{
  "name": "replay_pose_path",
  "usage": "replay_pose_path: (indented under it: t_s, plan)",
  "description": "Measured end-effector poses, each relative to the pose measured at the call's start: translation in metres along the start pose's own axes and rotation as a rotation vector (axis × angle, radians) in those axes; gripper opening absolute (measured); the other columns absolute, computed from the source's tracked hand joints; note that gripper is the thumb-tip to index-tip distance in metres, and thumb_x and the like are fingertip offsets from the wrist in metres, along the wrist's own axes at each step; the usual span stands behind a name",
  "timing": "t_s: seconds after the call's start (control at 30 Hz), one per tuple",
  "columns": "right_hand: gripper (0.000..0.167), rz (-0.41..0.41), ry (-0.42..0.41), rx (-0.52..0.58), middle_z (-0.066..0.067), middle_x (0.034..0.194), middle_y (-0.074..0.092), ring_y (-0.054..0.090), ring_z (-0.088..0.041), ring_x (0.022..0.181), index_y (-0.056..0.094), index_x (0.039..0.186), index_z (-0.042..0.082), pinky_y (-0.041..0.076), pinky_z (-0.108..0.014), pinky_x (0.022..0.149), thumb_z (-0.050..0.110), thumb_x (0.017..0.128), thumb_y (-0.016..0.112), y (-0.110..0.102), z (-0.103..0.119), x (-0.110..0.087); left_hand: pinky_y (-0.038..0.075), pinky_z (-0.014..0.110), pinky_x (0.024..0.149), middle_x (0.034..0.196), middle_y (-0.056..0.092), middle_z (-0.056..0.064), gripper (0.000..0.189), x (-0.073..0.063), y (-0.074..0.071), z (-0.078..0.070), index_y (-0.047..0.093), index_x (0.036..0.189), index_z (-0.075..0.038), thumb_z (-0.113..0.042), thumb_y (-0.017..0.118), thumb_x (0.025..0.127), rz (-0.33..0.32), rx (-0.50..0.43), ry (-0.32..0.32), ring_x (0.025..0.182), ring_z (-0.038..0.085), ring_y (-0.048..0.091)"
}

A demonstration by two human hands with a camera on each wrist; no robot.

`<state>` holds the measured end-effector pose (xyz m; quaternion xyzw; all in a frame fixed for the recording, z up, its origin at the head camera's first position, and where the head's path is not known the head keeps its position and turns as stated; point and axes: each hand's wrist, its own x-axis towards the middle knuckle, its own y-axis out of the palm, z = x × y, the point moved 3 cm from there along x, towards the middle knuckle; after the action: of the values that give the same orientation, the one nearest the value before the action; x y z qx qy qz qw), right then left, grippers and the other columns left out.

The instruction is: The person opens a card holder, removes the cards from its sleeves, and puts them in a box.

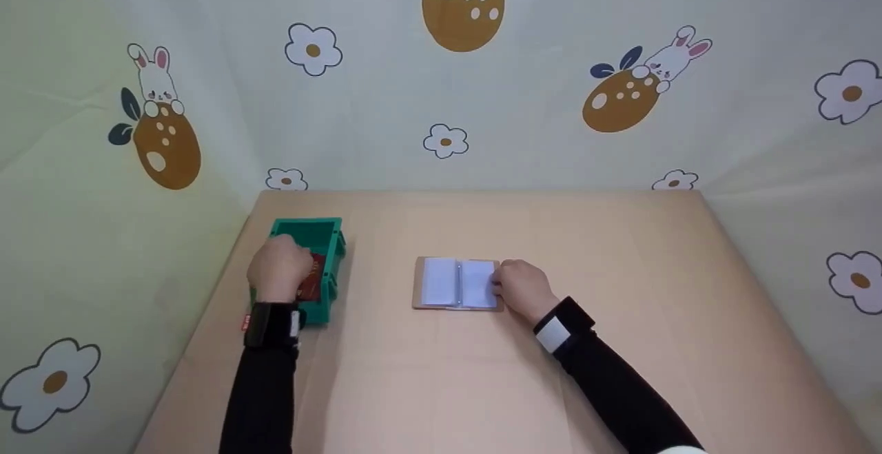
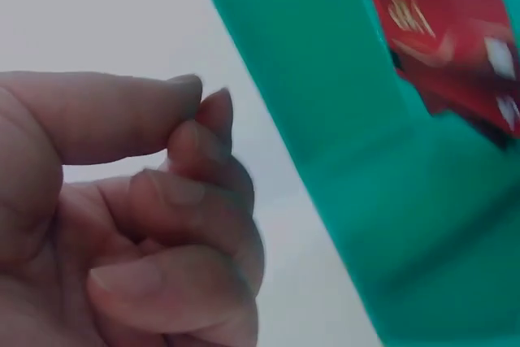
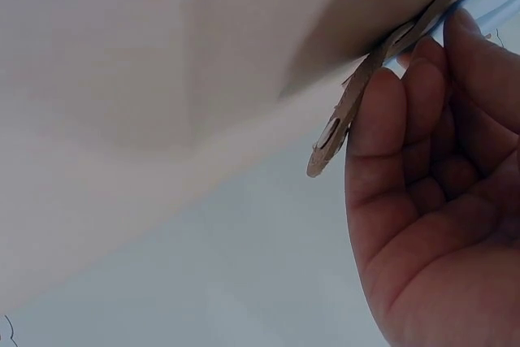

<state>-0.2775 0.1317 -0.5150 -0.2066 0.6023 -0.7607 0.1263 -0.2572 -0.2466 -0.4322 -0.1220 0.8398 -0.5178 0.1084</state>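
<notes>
On the table lies a small brown-covered card binder [image 1: 442,285], spread flat, with whitish clear sleeves either side of a thin metal spine. My right hand [image 1: 525,289] pinches its right edge, thumb on the sleeve side, as the right wrist view also shows. At the left, a green plastic bin [image 1: 318,313] holds red printed cards or packets [image 2: 447,26]. My left hand [image 1: 279,268] overlaps the bin in the head view. In the left wrist view its fingers [image 2: 175,290] are curled beside the bin's wall, thumb tip meeting the index finger, nothing visible between them.
A small red tag [image 1: 246,322] shows by the bin's near left corner. The tan table [image 1: 441,385] is bordered by pale curtains [image 1: 386,96] printed with rabbits and flowers at the back and both sides.
</notes>
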Motion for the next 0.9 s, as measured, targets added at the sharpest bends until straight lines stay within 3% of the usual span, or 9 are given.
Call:
replay_pose_path:
  t_s: [0.1, 0.17, 0.3, 0.4, 0.63, 0.73, 0.9]
  plan:
    - [0.008, 0.005, 0.008, 0.006, -0.003, 0.072, 0.06, 0.055, -0.019, 0.065, 0.074, 0.074, 0.01, 0.049, -0.037, 0.062, 0.008, 0.082, 0.077, 0.0, -0.001, 0.0, 0.031, 0.032, 0.046, 0.057, 0.042, 0.004, 0.038, -0.009, 0.013, -0.021, 0.048, 0.062, -0.007, -0.018, 0.055, 0.097, -0.082, -0.018, 0.08, 0.054, 0.023, 0.048]
    - [0.006, 0.007, 0.013, 0.012, -0.004, 0.072, 0.061, 0.055, -0.02, 0.066, 0.075, 0.076, 0.009, 0.049, -0.037, 0.062, 0.009, 0.082, 0.077, 0.001, -0.001, 0.0, 0.033, 0.033, 0.046, 0.059, 0.048, 0.005, 0.035, -0.015, 0.026, -0.036, 0.055, 0.065, -0.005, -0.018, 0.059, 0.096, -0.113, -0.029, 0.137, 0.055, 0.023, 0.05]
    - [0.005, 0.006, 0.019, 0.021, -0.004, 0.073, 0.061, 0.056, -0.021, 0.067, 0.075, 0.077, 0.009, 0.049, -0.038, 0.062, 0.008, 0.082, 0.077, 0.001, -0.002, 0.0, 0.046, 0.038, 0.054, 0.075, 0.064, 0.01, 0.018, -0.026, 0.055, -0.063, 0.067, 0.081, -0.002, -0.015, 0.066, 0.093, -0.101, -0.057, 0.231, 0.066, 0.026, 0.06]
    - [0.005, 0.012, 0.019, 0.019, -0.004, 0.073, 0.061, 0.057, -0.021, 0.067, 0.076, 0.079, 0.008, 0.049, -0.038, 0.063, 0.009, 0.083, 0.076, 0.001, -0.001, -0.001, 0.051, 0.042, 0.06, 0.081, 0.067, 0.011, 0.011, -0.033, 0.078, -0.078, 0.069, 0.085, -0.002, -0.011, 0.067, 0.091, -0.084, -0.071, 0.287, 0.071, 0.026, 0.063]
    - [0.004, 0.011, 0.019, 0.021, -0.005, 0.073, 0.062, 0.057, -0.021, 0.067, 0.076, 0.08, 0.007, 0.05, -0.039, 0.064, 0.009, 0.084, 0.076, 0.0, -0.001, -0.002, 0.041, 0.034, 0.048, 0.065, 0.055, 0.002, 0.025, -0.042, 0.123, -0.1, 0.058, 0.062, -0.009, -0.003, 0.061, 0.086, -0.075, -0.055, 0.354, 0.057, 0.018, 0.052]
    - [0.005, 0.003, 0.016, 0.031, -0.003, 0.072, 0.06, 0.056, -0.021, 0.066, 0.075, 0.078, 0.009, 0.049, -0.038, 0.063, 0.008, 0.082, 0.076, 0.0, -0.001, -0.002, 0.04, 0.034, 0.047, 0.064, 0.055, 0.002, 0.029, -0.044, 0.133, -0.107, 0.055, 0.059, -0.01, 0.0, 0.059, 0.086, -0.068, -0.035, 0.386, 0.056, 0.017, 0.049]
    - [0.005, -0.004, -0.001, 0.029, -0.004, 0.072, 0.061, 0.058, -0.021, 0.068, 0.075, 0.077, 0.008, 0.05, -0.037, 0.063, 0.007, 0.081, 0.077, -0.001, -0.002, -0.002, 0.046, 0.039, 0.05, 0.069, 0.062, 0.007, 0.023, -0.048, 0.14, -0.115, 0.06, 0.064, -0.007, 0.001, 0.059, 0.085, -0.064, 0.011, 0.418, 0.059, 0.019, 0.054]
